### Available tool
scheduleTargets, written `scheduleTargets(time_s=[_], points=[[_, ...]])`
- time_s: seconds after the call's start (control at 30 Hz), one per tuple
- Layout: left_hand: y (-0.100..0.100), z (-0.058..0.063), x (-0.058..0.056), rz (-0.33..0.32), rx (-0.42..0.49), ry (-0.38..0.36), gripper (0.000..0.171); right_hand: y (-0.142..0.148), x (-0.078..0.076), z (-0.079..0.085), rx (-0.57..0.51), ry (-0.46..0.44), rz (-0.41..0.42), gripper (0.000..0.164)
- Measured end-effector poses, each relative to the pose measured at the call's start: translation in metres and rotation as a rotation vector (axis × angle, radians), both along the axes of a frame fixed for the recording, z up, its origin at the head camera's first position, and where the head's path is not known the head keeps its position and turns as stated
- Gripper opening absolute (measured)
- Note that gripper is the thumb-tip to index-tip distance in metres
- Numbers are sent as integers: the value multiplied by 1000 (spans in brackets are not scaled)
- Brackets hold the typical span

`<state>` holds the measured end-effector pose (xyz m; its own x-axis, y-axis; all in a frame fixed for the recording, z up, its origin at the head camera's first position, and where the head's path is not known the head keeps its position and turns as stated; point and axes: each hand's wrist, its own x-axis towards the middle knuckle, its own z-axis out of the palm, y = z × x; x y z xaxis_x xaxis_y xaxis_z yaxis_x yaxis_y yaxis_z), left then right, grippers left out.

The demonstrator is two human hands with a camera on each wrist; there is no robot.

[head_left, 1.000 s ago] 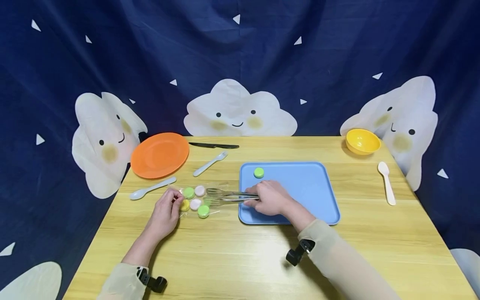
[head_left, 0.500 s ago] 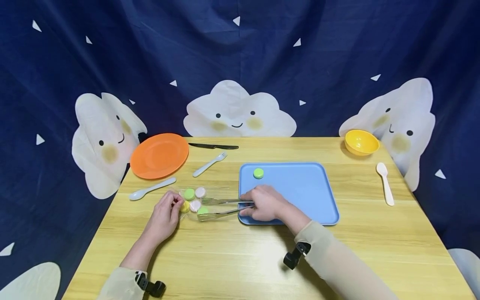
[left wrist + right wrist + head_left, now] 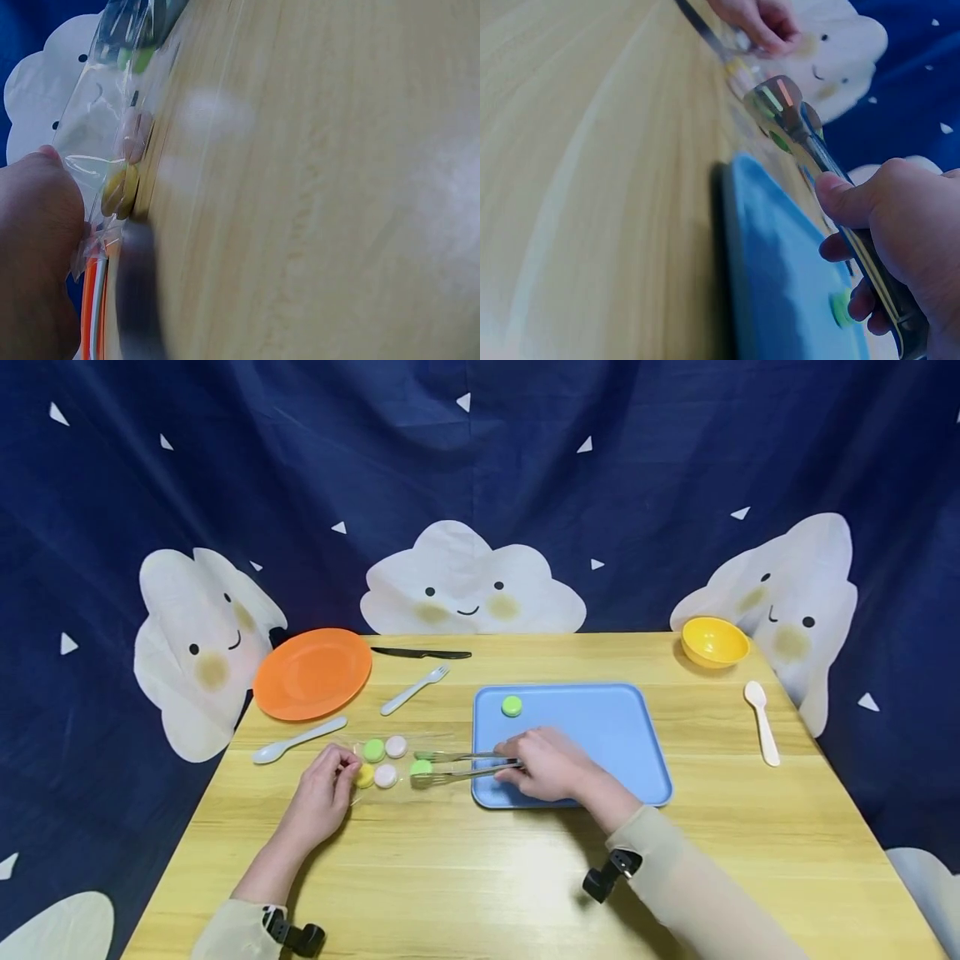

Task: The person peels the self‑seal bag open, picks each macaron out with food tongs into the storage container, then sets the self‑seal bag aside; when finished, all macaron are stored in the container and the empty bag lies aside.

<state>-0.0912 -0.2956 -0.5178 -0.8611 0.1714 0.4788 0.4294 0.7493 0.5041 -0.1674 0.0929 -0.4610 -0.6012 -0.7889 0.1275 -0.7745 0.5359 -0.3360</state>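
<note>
My left hand (image 3: 318,789) pinches the left end of a clear plastic bag (image 3: 90,127) lying on the table. Inside are macarons: one yellow (image 3: 364,776), one green (image 3: 373,750) and two pale pink ones (image 3: 386,776). My right hand (image 3: 547,762) grips metal tongs (image 3: 468,757) over the tray's left edge. Their tips reach into the bag's right part, one on each side of another green macaron (image 3: 422,768). A further green macaron (image 3: 512,706) sits on the blue tray (image 3: 600,718), near its back left corner.
An orange plate (image 3: 311,675), pale blue spoon (image 3: 300,740), pale blue fork (image 3: 415,690) and black knife (image 3: 422,653) lie behind the bag. At the right stand a yellow bowl (image 3: 715,643) and a white spoon (image 3: 762,722). A patterned blue curtain (image 3: 480,460) hangs behind the table.
The tongs spread wider, then narrowed again around the green macaron, which is now farther right, away from the others. My left hand stays at the bag's end.
</note>
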Motion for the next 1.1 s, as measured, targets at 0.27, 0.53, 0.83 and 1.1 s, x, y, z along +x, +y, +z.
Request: scheduleTargets(time_s=[0.27,0.53,0.83,1.1], points=[[-1,-1,-2,9,-10,13,18,57,-6,11,-54,42,-143,33],[0,0,-3,-1,-4,18,18,117,-17,11,-54,69,-351,27],[0,0,-3,7,-9,9,17,154,-24,3,10,33,-496,35],[1,2,-3,14,-10,12,17,158,-21,-2,43,0,-538,49]])
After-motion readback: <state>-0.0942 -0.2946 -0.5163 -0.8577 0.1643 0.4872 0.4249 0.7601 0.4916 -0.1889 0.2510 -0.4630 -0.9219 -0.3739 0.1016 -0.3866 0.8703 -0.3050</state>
